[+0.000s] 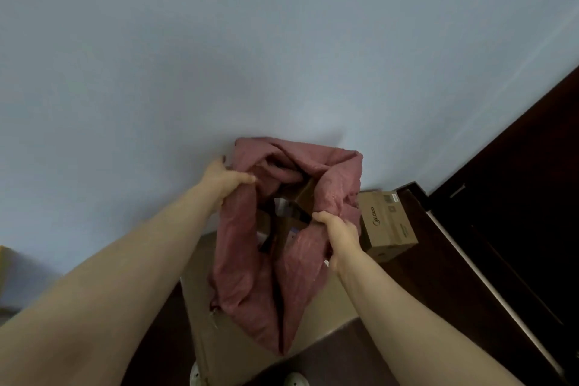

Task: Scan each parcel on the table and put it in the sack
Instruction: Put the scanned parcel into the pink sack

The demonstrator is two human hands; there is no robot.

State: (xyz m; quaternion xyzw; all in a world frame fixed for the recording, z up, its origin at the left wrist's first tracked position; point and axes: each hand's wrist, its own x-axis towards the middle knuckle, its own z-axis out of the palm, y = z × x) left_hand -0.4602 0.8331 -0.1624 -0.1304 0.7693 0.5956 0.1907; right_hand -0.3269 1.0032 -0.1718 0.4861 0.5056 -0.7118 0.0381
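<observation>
Sack (250, 260) between hands: left hand (224, 177) grips left rim, right hand (340, 230) right rim. Parcels (293, 213) inside dim, half-hidden.

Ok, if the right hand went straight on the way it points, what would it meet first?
Probably the parcels inside the sack, since the right hand points into its open mouth; depth is unclear.
</observation>
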